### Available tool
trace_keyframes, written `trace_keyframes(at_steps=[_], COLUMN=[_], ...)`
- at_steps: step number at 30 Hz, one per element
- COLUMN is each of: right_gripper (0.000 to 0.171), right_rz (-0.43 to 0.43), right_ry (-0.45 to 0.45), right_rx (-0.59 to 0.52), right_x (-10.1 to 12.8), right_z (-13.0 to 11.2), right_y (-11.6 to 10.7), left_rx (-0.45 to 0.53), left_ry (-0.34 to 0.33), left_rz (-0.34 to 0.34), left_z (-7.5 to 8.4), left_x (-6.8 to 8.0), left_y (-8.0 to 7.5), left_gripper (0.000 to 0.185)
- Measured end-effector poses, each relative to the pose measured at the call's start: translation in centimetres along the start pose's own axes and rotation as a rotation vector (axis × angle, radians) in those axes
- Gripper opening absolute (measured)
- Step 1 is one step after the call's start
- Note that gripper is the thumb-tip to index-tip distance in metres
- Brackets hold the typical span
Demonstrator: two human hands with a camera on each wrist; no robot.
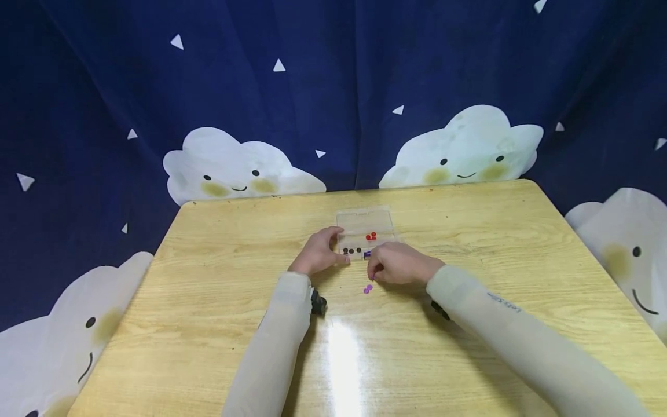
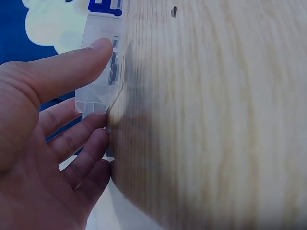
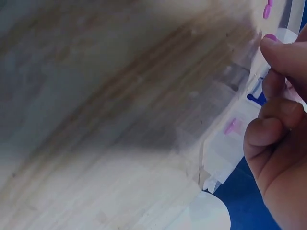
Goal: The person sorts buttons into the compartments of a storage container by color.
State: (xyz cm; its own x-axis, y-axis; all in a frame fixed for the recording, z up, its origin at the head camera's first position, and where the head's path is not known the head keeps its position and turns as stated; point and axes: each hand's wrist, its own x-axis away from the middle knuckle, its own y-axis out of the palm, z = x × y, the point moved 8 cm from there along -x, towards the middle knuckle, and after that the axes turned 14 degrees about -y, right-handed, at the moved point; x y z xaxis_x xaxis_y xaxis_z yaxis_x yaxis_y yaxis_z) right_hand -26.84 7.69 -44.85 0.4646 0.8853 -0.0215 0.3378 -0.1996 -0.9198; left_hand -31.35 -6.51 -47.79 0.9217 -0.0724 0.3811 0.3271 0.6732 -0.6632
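The left hand (image 1: pixel 319 253) held the clear plastic compartment box (image 1: pixel 365 223) between thumb and curled fingers. Just right of those fingers, the right hand (image 1: pixel 398 263) pinched a small purple bead (image 3: pixel 270 37); two purple beads (image 1: pixel 367 288) lay beneath it.

Head view looks forward and down over the table (image 1: pixel 208 301); wrist views (very close) share its clear box (image 2: pixel 103 72).

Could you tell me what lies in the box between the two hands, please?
In the head view, dark beads sit in the clear box between left hand and right hand.
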Motion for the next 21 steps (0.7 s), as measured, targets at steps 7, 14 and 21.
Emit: trace_keyframes(at_steps=[7,14,21], right_gripper=[0.015,0.015,0.013], right_rz=[0.026,0.106,0.118], right_ry=[0.019,0.078,0.186], right_rx=[0.000,-0.027,0.015], right_x=[0.1,0.4,1.2], right_z=[0.6,1.9,3.6], right_y=[-1.2,-2.9,-3.8], left_rx=[-0.019,-0.008,0.015], left_ry=[0.001,-0.013,-0.018], left_rz=[0.000,0.007,-0.009], left_z=[0.2,0.0,0.0], left_x=[0.1,0.1,0.1], left_y=[-0.2,-0.1,-0.1], left_gripper=[0.080,0.081,0.082])
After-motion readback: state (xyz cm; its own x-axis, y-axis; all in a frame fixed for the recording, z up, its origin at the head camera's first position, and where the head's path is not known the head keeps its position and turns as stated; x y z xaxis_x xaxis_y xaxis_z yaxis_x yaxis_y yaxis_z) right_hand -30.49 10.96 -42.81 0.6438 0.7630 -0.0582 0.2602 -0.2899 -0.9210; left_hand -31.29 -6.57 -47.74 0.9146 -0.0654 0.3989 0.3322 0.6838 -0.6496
